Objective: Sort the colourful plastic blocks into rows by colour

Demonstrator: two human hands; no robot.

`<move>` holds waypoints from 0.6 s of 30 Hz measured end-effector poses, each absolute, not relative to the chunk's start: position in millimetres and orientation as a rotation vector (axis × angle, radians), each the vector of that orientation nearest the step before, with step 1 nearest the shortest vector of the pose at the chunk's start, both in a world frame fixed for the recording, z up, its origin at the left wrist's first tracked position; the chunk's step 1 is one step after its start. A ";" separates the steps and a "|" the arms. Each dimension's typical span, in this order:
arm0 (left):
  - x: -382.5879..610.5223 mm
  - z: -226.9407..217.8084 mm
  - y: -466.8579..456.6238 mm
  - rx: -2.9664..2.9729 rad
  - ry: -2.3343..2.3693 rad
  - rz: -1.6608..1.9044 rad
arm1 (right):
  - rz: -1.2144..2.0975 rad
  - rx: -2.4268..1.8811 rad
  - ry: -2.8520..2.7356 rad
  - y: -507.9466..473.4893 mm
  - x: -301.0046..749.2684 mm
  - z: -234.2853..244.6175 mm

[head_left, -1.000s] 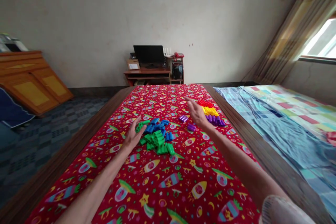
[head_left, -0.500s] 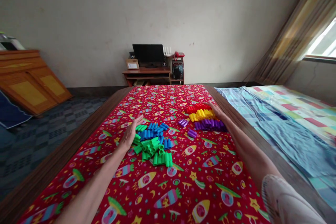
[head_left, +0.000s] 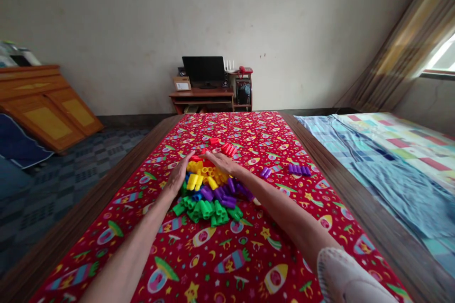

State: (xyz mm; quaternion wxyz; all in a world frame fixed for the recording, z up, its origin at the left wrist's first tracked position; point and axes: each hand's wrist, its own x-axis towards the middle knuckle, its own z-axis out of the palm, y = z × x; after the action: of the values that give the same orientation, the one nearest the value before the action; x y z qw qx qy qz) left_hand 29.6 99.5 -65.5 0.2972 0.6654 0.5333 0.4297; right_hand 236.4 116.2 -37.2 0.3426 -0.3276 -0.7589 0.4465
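Item: heap of coloured plastic tubes (head_left: 208,196) in yellow, purple, green, blue and red, on the rocket-print cloth (head_left: 249,255), midway between the left and right edges of the table (head_left: 94,203)

Left hand (head_left: 179,177): fingers spread wide, palm against the heap's left flank, enclosing nothing

Right hand (head_left: 222,162): likewise spread flat, laid over the heap's far side

Strays: red tubes (head_left: 229,149) just beyond the hands; purple tubes (head_left: 299,169) toward the right edge

Risk, judged: round pieces may slip between the hands and roll; those nearest the right edge could drop off if nudged
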 end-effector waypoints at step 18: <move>75.2 -30.9 -24.6 3.084 1.005 0.593 | 0.072 -1.565 -2.085 -1.4 398.7 -83.6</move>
State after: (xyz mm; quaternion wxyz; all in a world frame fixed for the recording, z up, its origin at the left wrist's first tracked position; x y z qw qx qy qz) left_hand 75.2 -24.6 -30.9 -0.0779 0.9324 0.3040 0.1791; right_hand 398.7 -1.4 -83.6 0.2636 -0.5790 -0.7711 0.0268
